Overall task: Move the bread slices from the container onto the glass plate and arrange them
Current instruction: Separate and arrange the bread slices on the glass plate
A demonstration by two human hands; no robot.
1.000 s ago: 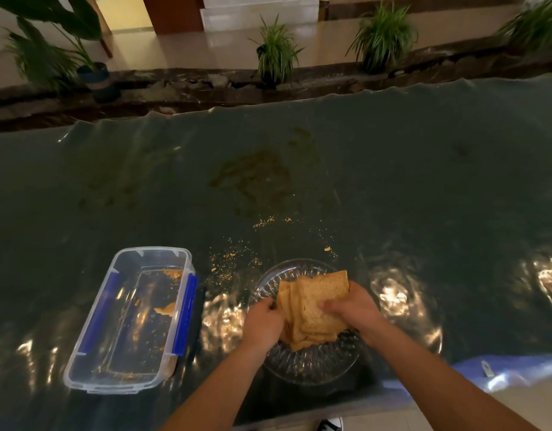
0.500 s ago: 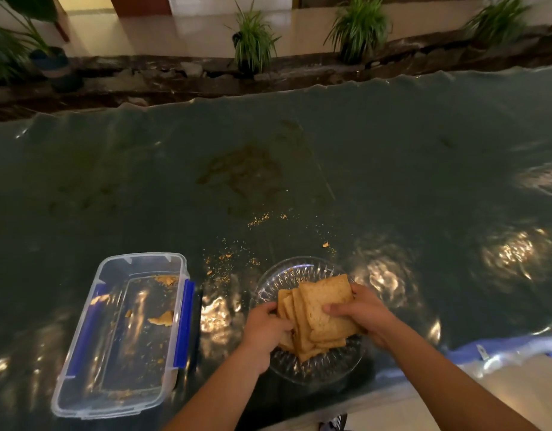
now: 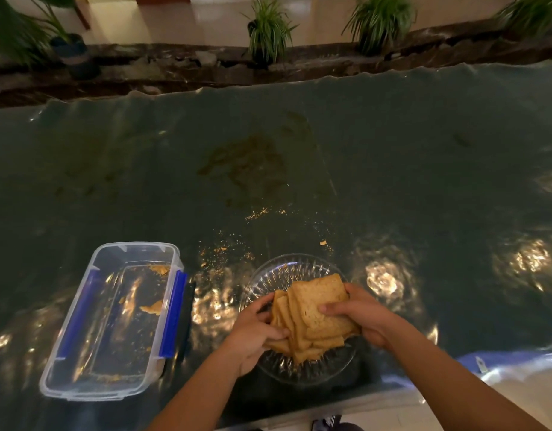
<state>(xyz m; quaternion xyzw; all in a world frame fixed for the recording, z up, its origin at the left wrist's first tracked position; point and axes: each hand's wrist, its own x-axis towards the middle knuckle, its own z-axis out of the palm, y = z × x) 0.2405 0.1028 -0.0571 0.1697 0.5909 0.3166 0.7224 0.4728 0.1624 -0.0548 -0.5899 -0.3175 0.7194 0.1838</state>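
Head view | two hands [image 3: 255, 334] [image 3: 358, 317] | one plate [image 3: 278, 275] | one container [image 3: 113, 321]

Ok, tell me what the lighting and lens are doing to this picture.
Head view: dim, warm light; bright glare patches on the glossy table cover around the glass plate and through the clear container. Head view: wide-angle bending curves the table's far edge and stretches the corners. Head view: bread slices between left hand and right hand stay fairly sharp.
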